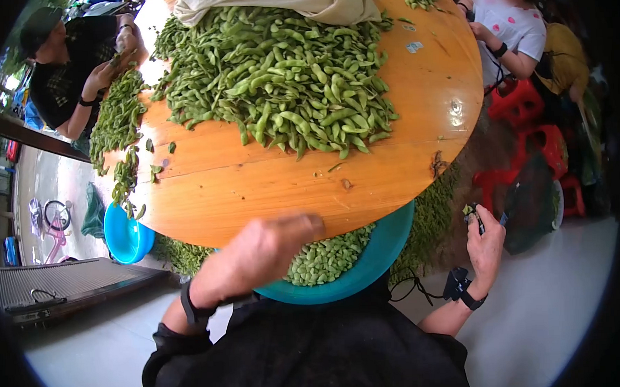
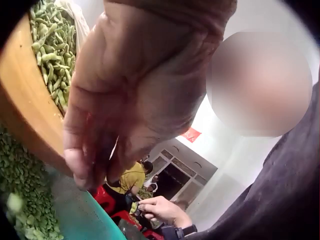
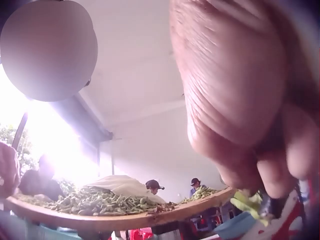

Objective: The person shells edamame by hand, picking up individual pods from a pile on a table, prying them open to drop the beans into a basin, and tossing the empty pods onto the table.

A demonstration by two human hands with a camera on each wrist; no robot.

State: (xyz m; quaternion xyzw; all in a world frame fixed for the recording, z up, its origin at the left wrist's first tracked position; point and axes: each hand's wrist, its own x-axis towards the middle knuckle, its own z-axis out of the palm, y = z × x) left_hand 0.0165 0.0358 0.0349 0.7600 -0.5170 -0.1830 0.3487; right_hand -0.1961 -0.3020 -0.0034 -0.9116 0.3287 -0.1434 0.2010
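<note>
In the head view, my left hand (image 1: pixel 261 254) is blurred above the table's near edge, over the teal basin (image 1: pixel 395 241). Its fingers hang loosely bent in the left wrist view, and nothing shows between them. Shelled green beans (image 1: pixel 327 258) lie in the basin, partly hidden by that hand. Out to the right, beyond the table edge, my right hand (image 1: pixel 487 248) pinches a green bean pod (image 3: pixel 248 205), with a small dark piece (image 3: pixel 272 210) at the fingertips. A big heap of bean pods (image 1: pixel 284 77) covers the middle of the wooden table (image 1: pixel 254 178).
A cream cloth (image 1: pixel 281 2) lies over the heap's far side. One person (image 1: pixel 69 65) handles pods at the left, another (image 1: pixel 514 25) stands at the right. Red stools (image 1: pixel 540 149) stand right, a blue basin (image 1: pixel 127 236) left. Pods (image 1: pixel 429 219) are piled on the floor.
</note>
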